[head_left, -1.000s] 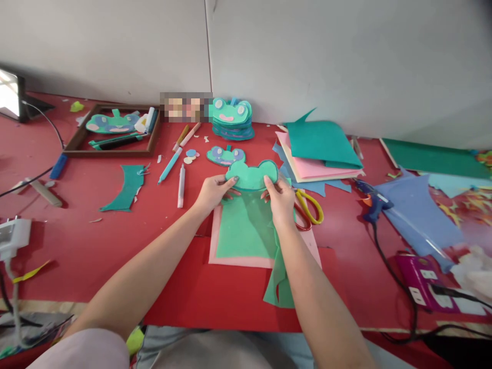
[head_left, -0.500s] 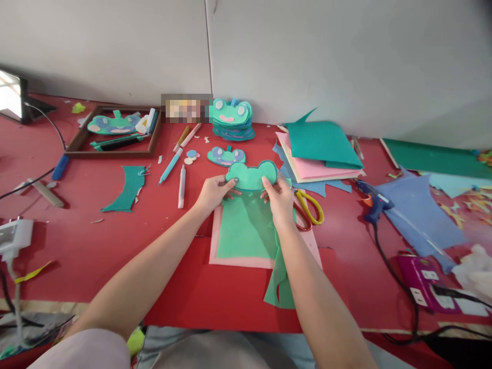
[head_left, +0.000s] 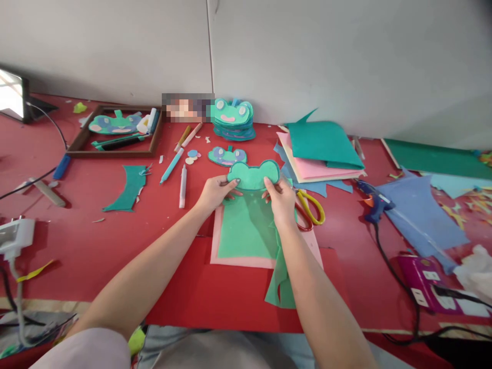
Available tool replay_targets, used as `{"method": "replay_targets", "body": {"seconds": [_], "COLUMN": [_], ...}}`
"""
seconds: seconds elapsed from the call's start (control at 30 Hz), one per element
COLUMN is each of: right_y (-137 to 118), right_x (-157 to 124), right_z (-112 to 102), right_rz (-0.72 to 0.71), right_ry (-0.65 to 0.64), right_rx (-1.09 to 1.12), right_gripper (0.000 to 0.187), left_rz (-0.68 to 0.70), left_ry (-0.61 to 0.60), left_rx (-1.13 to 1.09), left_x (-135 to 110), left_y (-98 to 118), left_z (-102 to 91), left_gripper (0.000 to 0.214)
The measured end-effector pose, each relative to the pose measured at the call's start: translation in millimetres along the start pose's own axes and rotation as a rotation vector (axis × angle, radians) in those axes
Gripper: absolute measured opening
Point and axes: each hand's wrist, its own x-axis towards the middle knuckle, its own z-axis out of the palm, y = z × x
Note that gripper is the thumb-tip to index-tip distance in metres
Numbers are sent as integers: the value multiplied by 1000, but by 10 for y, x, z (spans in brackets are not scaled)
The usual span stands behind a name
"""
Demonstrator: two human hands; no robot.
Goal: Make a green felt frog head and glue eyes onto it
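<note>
Over a red table (head_left: 115,243), a green frog-head cutout (head_left: 253,177) is held up between the left hand (head_left: 214,193) and the right hand (head_left: 283,202), near a green sheet (head_left: 248,230).

Its left and right sides are each pinched low between thumb and fingers, with the thumbs laid on the near face; scissors (head_left: 317,209) are seen just beside the right hand. What looks like felt is judged light, soft and hardly slippery; breakage is little feared, but the edge might be stretched by a hard tug, or the piece bent if lifted by one end. It is best gripped lightly at both sides, so that it is kept flat.
</note>
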Motion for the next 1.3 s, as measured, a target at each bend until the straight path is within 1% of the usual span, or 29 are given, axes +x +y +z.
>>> {"method": "replay_targets", "body": {"seconds": [0.37, 0.93, 1.13, 1.3], "right_y": [-19, -43, -23, -17], "right_x": [-10, -25, -22, -18], "right_z": [3, 2, 3, 4], "right_rz": [24, 33, 15, 5], "right_ry": [39, 71, 57, 33], "right_rx": [-2, 7, 6, 30], "right_gripper": [36, 36, 35, 34], "left_rz": [17, -6, 10, 6], "left_ry": [1, 7, 25, 26], "left_rx": [-9, -25, -9, -40], "left_x": [7, 10, 0, 7], "left_y": [-21, -12, 5, -9], "left_z": [-10, -6, 7, 6], "left_gripper": [28, 32, 31, 32]}}
